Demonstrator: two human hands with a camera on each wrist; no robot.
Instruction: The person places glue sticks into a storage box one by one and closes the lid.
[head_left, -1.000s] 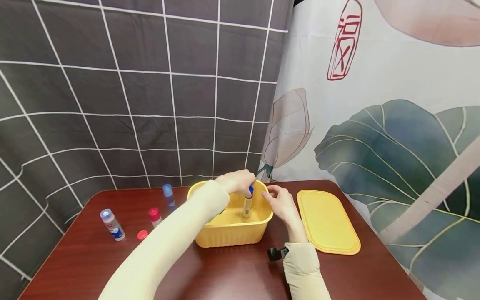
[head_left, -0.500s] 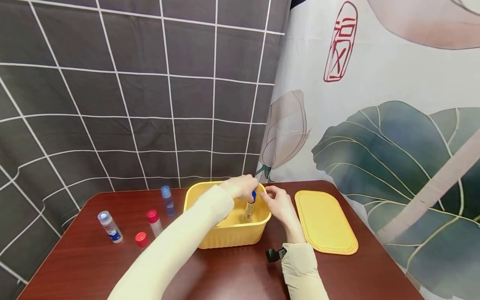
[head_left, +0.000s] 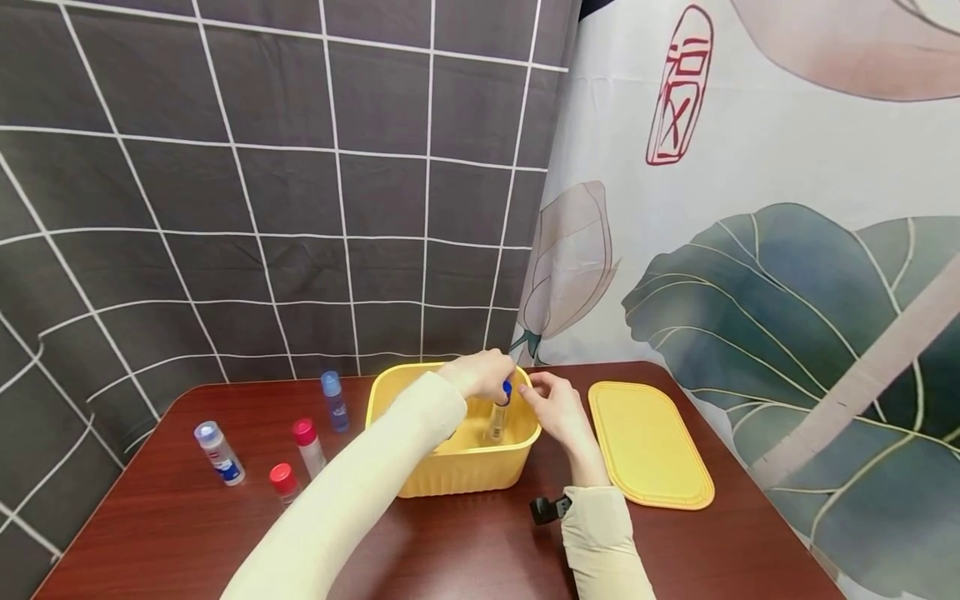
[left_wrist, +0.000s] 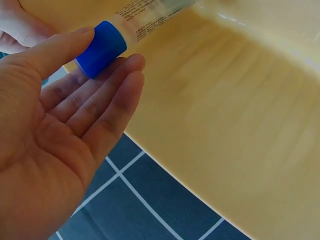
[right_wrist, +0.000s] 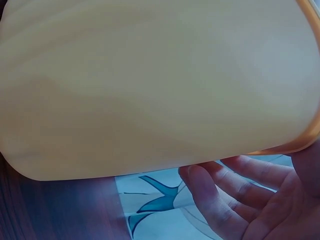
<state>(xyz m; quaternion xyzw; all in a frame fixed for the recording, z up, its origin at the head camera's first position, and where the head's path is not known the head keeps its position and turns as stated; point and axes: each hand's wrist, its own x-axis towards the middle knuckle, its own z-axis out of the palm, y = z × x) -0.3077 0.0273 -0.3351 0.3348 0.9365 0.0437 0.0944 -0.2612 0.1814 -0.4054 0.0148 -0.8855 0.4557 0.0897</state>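
Observation:
In the head view my left hand (head_left: 480,373) reaches down into a yellow plastic bin (head_left: 461,477). Thumb and fingers pinch the blue cap of a clear glue stick (head_left: 497,423), which leans inside near the bin's right end. The left wrist view shows the thumb of my left hand (left_wrist: 55,110) on the blue cap (left_wrist: 102,49), other fingers behind it, and small print on the body of the tube. My right hand (head_left: 558,412) holds the bin's right rim. From the right wrist view, the fingers of my right hand (right_wrist: 240,192) lie along the bin's outer side.
A yellow lid (head_left: 651,444) lies right of the bin. Left of it stand similar tubes: a clear-capped one (head_left: 220,454), a blue-capped one (head_left: 335,402), a pink-capped one (head_left: 309,446) and a red-capped one (head_left: 284,482). A dark grid curtain (head_left: 300,250) hangs behind the table.
My left hand has shifted slightly right within the bin, and the glue stick leans more than a second ago. The right hand keeps its place on the rim. The head view has shifted slightly.

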